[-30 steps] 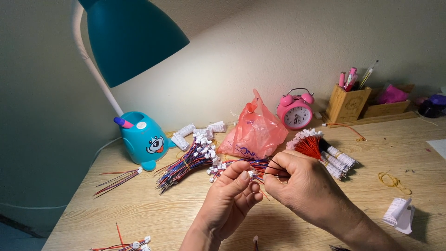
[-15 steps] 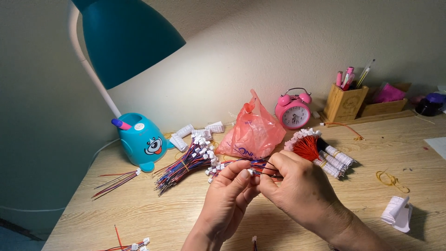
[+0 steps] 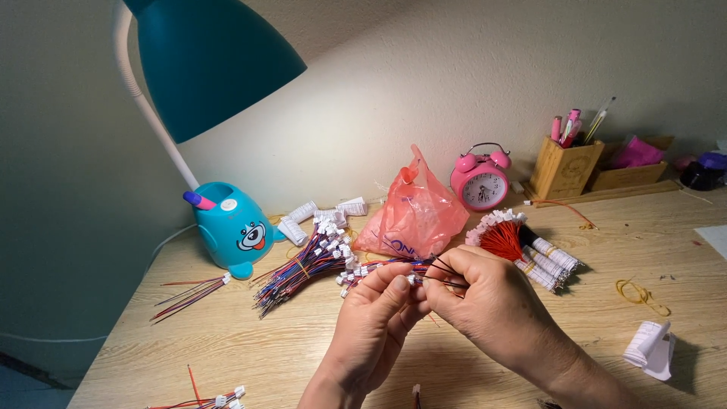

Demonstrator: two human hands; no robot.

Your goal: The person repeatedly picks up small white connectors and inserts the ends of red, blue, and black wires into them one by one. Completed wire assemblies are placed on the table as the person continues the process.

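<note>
My left hand (image 3: 372,327) and my right hand (image 3: 485,309) meet above the wooden desk (image 3: 250,352). Between their fingertips they pinch a small white connector (image 3: 413,279) with thin red and black wires running to the right. Just behind them lies a loose pile of red, blue and black wires with white connectors (image 3: 310,265). To the right of the hands lies a tied bundle of red wires with white ends (image 3: 509,235).
A teal desk lamp with a cartoon-face base (image 3: 231,227) stands at the left. A pink plastic bag (image 3: 416,212), a pink alarm clock (image 3: 480,180) and a wooden pen holder (image 3: 564,167) line the wall. A yellow rubber band (image 3: 640,294) and a white paper roll (image 3: 651,348) lie at the right.
Both hands stay together on the connector with only small finger movements. The view has shifted slightly.
</note>
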